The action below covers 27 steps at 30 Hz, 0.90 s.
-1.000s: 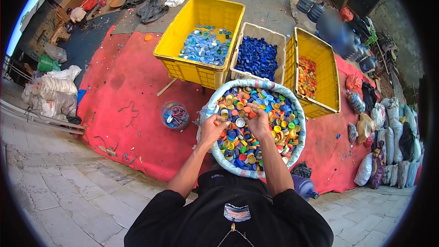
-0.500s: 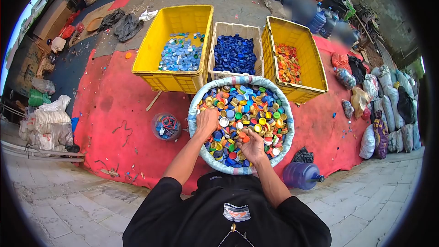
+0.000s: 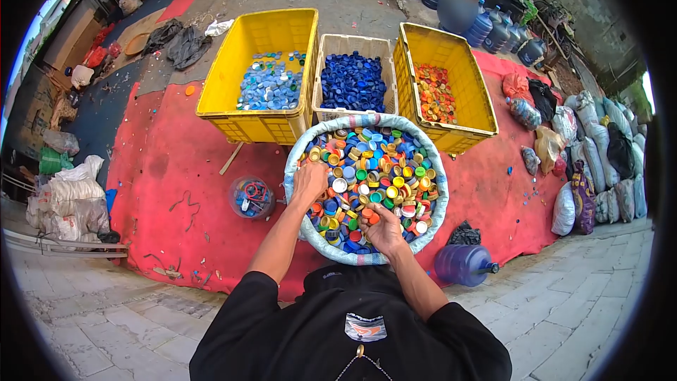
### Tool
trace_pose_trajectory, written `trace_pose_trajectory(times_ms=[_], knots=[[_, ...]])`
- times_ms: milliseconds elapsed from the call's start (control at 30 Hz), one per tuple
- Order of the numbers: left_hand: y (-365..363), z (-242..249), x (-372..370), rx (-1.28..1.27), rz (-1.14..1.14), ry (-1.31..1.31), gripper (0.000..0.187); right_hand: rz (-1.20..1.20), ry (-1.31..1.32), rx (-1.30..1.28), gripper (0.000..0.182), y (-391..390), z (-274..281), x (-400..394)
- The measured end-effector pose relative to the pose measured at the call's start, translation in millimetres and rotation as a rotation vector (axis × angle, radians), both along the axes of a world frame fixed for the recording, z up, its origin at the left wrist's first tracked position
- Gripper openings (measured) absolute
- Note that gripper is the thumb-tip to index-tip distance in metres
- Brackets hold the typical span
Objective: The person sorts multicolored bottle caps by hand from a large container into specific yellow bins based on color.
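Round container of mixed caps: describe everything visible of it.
The round container has a thick pale-blue rim, seemingly fabric or woven plastic, with pinkish striped patches. Its mouth faces up, full of loose multicoloured caps at varied angles. It is in front of the person, nearer than the white crate. The left hand and right hand reach inside the rim. Its base is hidden.

This looked like a yard for sorting plastic scrap. Mixed bottle caps (image 3: 381, 169) filled a round, cloth-rimmed container (image 3: 438, 194) on the near side, and beyond it two yellow crates (image 3: 257, 129), with a pale crate (image 3: 356, 46) between them, held caps grouped by colour (image 3: 352, 83). Red sheeting (image 3: 169, 197) covered much of the ground, with grey paving (image 3: 99, 317) near. Stuffed sacks (image 3: 594, 159) crowded the right; large water bottles (image 3: 497, 35) stood far right, by a block wall (image 3: 585, 10).
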State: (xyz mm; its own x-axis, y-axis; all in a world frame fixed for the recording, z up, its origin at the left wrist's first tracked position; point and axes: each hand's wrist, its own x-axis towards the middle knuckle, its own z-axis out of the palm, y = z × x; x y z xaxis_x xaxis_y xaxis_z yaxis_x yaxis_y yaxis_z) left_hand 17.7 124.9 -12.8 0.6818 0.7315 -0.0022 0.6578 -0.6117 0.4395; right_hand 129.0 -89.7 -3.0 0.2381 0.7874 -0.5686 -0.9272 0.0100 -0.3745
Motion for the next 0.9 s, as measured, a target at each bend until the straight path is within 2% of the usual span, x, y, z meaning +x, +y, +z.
trace_pose_trajectory(times_ms=[167, 267, 300, 400, 467, 533, 600, 667, 733, 900], knots=[[1.2, -11.0, -1.9, -0.089, 0.063, -0.166, 0.018, 0.017, -0.061, 0.033, 0.020, -5.2, 1.2, -0.9], [-5.1, -8.0, -1.1, -0.839, 0.286, -0.518, 0.018, -0.016, -0.084, 0.033, 0.019, -7.7, 12.9, -1.1], [-6.3, 4.3, -8.4, -1.256, 0.307, -0.659, 0.017, -0.030, -0.082, 0.021, 0.020, -8.3, 18.2, -1.3], [-26.6, 31.3, -5.6, -1.612, 0.449, -0.963, 0.016, -0.044, -0.078, 0.057, 0.024, -13.7, 22.1, 3.3], [-36.7, 15.0, -1.9, -1.781, 0.385, -1.071, 0.017, -0.080, -0.081, 0.056, 0.024, -18.6, 21.5, 5.1], [-52.6, 12.9, 6.1, -1.899, 0.451, -1.172, 0.017, -0.110, -0.071, 0.087, 0.023, -22.3, 18.7, 10.2], [-68.2, 9.3, 16.0, -1.873, 0.482, -1.191, 0.018, -0.141, -0.079, 0.056, 0.023, -25.5, 21.9, 17.1], [-81.3, 5.2, 22.9, -1.932, 0.428, -1.162, 0.021, -0.174, -0.093, 0.051, 0.023, -28.4, 26.5, 25.7], [-95.3, 20.4, 35.0, -1.961, 0.503, -1.113, 0.021, -0.223, -0.108, 0.064, 0.032, -32.6, 34.6, 35.6], [-121.5, 21.9, 74.7, -1.972, 0.449, -0.978, 0.022, -0.383, -0.093, 0.074, 0.058, -56.8, 44.5, 71.5]])
